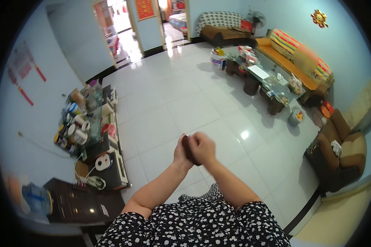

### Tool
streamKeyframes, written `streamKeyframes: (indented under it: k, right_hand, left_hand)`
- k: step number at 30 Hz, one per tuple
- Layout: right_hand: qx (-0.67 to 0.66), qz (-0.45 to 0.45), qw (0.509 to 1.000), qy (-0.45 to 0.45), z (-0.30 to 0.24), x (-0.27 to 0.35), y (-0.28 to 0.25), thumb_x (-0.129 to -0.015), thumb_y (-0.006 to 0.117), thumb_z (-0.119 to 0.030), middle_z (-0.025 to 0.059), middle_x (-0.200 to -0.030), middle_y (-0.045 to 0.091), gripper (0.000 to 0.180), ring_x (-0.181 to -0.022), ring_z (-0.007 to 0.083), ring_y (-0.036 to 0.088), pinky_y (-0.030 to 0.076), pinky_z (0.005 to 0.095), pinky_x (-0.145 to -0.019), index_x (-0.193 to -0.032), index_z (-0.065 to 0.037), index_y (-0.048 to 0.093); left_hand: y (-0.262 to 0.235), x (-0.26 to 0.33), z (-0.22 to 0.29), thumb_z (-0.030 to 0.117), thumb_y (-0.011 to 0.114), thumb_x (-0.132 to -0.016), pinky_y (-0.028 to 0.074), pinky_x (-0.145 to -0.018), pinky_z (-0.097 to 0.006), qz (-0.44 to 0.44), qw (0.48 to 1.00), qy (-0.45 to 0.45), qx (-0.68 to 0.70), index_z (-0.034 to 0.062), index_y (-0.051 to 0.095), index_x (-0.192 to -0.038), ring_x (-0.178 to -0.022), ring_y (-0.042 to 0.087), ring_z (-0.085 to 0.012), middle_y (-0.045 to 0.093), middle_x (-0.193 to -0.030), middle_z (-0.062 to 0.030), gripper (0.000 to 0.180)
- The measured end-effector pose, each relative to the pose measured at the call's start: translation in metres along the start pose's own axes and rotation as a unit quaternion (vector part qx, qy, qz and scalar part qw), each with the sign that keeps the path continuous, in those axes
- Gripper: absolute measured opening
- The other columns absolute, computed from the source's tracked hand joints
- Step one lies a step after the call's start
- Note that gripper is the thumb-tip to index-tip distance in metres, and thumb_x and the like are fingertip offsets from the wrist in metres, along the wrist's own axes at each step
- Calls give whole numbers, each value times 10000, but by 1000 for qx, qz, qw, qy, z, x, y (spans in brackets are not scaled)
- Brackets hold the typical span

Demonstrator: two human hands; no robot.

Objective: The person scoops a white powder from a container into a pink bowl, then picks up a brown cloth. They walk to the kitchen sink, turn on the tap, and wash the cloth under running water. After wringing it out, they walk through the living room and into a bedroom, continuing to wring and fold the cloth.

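At the bottom of the frame is a black dress with small white flowers [198, 226], and two bare forearms rise from it to the centre. There the left hand [180, 151] and right hand [203, 148] press together, fingers curled around a small dark brown object [187, 147], mostly hidden between the palms. Beyond lies a glossy white tiled floor [181, 103]. A glass-topped coffee table [259, 74] stands at upper right before an orange wooden sofa [288, 61].
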State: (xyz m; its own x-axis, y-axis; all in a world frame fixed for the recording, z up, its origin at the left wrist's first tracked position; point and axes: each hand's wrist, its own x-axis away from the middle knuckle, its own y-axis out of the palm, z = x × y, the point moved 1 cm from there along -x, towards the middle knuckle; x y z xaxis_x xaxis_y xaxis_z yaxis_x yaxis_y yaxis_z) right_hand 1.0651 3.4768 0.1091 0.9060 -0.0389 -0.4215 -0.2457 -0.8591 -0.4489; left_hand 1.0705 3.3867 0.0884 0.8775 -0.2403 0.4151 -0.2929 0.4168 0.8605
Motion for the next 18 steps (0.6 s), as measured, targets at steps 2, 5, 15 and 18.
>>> streamKeyframes:
  k: [2,5,15,18]
  right_hand:
    - [29,46,997,46,31,-43,-16,-837,588,-260,120,-738,609,214,-672,320,599,466,394,-577,-753,-63,595]
    - [-55,78,995,6,47,-79,-16,-823,606,-223,118,-754,602,182,-671,310,596,469,374,-586,-760,-54,581]
    - [-432,-42,850,298,224,-323,7,-910,541,-399,71,-1076,616,380,-923,206,587,472,328,-797,-1100,-70,556]
    - [-612,-160,670,388,223,-357,15,-927,498,-424,77,-1220,534,462,-1096,186,525,443,318,-901,-1243,-87,477]
  left_hand:
    - [23,-25,-7,407,406,-937,471,-871,-393,24,997,14,-65,115,587,-995,-979,587,-234,624,-1002,-70,348]
    - [43,-90,9,414,392,-944,486,-833,-389,-85,993,-33,-81,102,588,-935,-922,605,-239,630,-935,-73,369]
    - [176,-304,80,395,389,-956,473,-906,-395,-16,985,22,-169,91,537,-1053,-1047,560,-239,597,-1079,-75,351]
    - [195,-349,118,345,404,-958,463,-921,-394,-88,987,17,-131,77,533,-1091,-1045,561,-236,583,-1129,-78,326]
